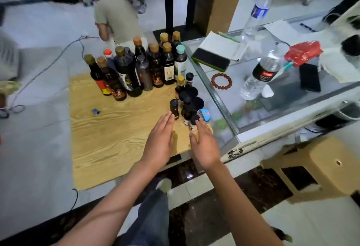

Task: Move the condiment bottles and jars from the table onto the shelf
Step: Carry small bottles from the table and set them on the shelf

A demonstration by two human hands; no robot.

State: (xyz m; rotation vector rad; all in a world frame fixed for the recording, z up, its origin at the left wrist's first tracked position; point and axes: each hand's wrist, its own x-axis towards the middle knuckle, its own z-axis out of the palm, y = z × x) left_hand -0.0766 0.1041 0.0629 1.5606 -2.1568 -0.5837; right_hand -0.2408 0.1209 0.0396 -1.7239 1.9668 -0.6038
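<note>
While both hands reach flat and empty, the left hand and right hand flank the small jars clustered by the table's right edge, seemingly to gather several; tall bottles crowd its far edge.

even indoor light, soft blur, warped edges

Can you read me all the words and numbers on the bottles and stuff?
No text is sharp enough to quote.
Dark glass sauce bottles at the back of the wooden table: coloured labels, print blurred.
Small dark jars near the hands: labels too small.
Round blue-and-white jar lid: red marks, unreadable.
Clear plastic water bottle with black label: a red patch with white letters, too blurred.
Tall clear water bottle with blue label: blurred.
</note>
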